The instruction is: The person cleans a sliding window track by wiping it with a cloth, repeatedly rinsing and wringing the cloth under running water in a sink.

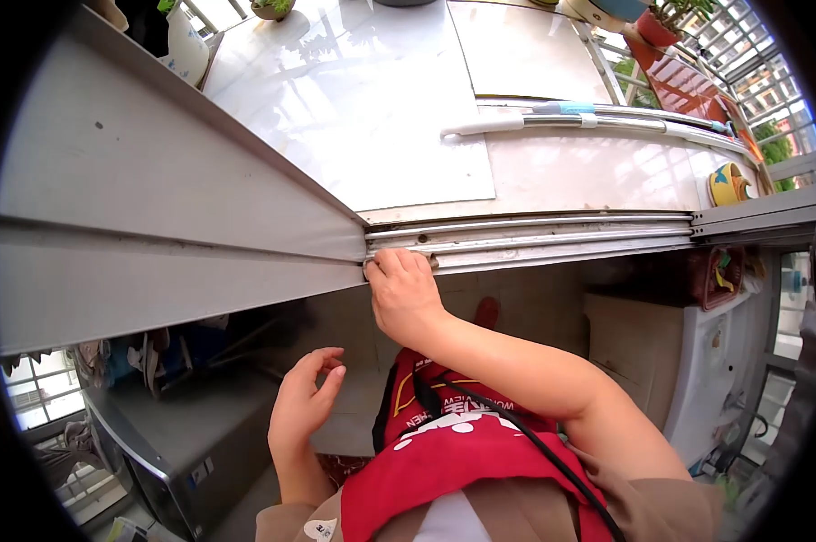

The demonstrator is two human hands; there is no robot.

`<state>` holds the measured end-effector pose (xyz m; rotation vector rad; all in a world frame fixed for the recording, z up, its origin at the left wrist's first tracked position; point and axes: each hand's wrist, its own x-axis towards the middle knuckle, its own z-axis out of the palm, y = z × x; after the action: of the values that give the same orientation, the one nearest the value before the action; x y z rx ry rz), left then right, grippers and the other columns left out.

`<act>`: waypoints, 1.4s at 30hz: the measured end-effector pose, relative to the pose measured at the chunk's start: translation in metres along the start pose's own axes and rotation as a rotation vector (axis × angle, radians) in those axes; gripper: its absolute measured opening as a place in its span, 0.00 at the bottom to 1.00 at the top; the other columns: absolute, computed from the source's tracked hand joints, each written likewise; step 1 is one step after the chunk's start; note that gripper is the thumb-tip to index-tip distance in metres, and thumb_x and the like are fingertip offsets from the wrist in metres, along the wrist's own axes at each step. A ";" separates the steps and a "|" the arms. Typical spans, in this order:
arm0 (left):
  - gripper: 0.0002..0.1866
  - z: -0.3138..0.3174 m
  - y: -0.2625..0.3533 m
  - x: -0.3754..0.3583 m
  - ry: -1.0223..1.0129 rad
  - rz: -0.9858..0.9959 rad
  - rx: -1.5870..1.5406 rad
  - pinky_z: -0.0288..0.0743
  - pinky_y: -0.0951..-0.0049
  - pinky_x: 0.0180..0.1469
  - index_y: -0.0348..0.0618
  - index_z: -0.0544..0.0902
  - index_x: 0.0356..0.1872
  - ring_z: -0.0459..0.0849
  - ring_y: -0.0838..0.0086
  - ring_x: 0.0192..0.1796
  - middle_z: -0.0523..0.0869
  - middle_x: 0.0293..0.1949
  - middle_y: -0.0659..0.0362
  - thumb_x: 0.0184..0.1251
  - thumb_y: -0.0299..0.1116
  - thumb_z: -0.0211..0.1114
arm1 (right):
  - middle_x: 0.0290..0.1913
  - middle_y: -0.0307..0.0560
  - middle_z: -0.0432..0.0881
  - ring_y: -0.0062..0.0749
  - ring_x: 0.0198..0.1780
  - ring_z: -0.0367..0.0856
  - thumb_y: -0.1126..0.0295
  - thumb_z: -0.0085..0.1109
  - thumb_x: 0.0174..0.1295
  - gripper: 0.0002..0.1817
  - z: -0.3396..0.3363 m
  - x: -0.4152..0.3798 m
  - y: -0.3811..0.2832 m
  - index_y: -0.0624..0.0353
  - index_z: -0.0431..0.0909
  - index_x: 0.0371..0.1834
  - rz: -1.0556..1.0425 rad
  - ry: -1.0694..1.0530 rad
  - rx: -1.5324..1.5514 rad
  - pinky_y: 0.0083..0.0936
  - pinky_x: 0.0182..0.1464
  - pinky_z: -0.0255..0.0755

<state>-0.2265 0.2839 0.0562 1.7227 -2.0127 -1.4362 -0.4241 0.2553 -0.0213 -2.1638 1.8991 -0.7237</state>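
Observation:
My right hand (406, 291) reaches across to the left end of a metal sliding-window track (561, 239). Its fingers are curled down into the grooves, beside the grey window frame (245, 203). A small brownish bit shows by the fingertips, but what the hand grips is hidden. Lower down, my left hand (307, 397) hangs in the air in front of my body, fingers loosely bent and apart from the thumb, holding nothing. Dark specks of dirt lie in the track.
Beyond the track, a pale tiled ledge (354, 135) carries long poles (606, 121), a yellow pot (726, 184) and potted plants (656, 29). A dark cabinet (186, 434) stands lower left; a white appliance (710, 370) is at right. My red apron (462, 461) hangs below.

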 end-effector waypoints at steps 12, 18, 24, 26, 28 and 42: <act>0.15 -0.005 0.005 0.006 0.028 -0.013 0.001 0.75 0.71 0.44 0.34 0.79 0.50 0.82 0.68 0.40 0.84 0.38 0.52 0.63 0.29 0.62 | 0.39 0.43 0.77 0.42 0.43 0.75 0.75 0.60 0.47 0.08 -0.067 -0.047 0.087 0.57 0.80 0.32 0.084 0.151 0.114 0.37 0.48 0.68; 0.15 -0.004 -0.014 -0.005 -0.015 -0.034 -0.013 0.75 0.71 0.44 0.34 0.79 0.50 0.82 0.67 0.39 0.84 0.37 0.52 0.63 0.29 0.62 | 0.43 0.43 0.75 0.40 0.48 0.73 0.76 0.59 0.47 0.11 -0.012 -0.019 0.020 0.56 0.78 0.36 -0.071 0.126 0.163 0.37 0.53 0.66; 0.13 -0.004 -0.004 0.006 -0.023 0.016 0.008 0.74 0.77 0.41 0.34 0.79 0.49 0.80 0.78 0.35 0.83 0.34 0.58 0.65 0.27 0.60 | 0.41 0.45 0.76 0.42 0.48 0.74 0.76 0.60 0.48 0.09 -0.015 -0.005 0.007 0.57 0.77 0.34 0.021 -0.036 0.089 0.38 0.50 0.67; 0.12 0.003 0.005 0.021 0.028 0.090 0.014 0.74 0.77 0.40 0.34 0.79 0.48 0.80 0.78 0.34 0.83 0.33 0.58 0.65 0.26 0.60 | 0.40 0.46 0.77 0.44 0.46 0.75 0.76 0.60 0.49 0.10 -0.022 -0.005 0.021 0.58 0.76 0.35 -0.004 -0.017 0.199 0.39 0.48 0.68; 0.10 0.017 0.018 0.038 0.135 0.235 -0.018 0.73 0.78 0.39 0.34 0.80 0.45 0.80 0.78 0.33 0.84 0.31 0.57 0.64 0.26 0.60 | 0.36 0.50 0.78 0.49 0.41 0.76 0.76 0.60 0.51 0.12 -0.032 -0.003 0.032 0.58 0.74 0.40 -0.027 0.016 0.378 0.41 0.43 0.71; 0.06 0.081 0.004 0.082 0.597 0.458 0.162 0.76 0.63 0.31 0.43 0.81 0.40 0.83 0.58 0.30 0.84 0.29 0.53 0.63 0.29 0.63 | 0.35 0.42 0.75 0.37 0.42 0.75 0.69 0.58 0.52 0.04 -0.022 0.022 0.026 0.53 0.81 0.29 -0.167 -0.226 0.129 0.33 0.43 0.68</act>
<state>-0.3083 0.2615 -0.0220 1.3798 -2.0137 -0.5472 -0.4553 0.2334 -0.0083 -2.2348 1.5345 -0.5818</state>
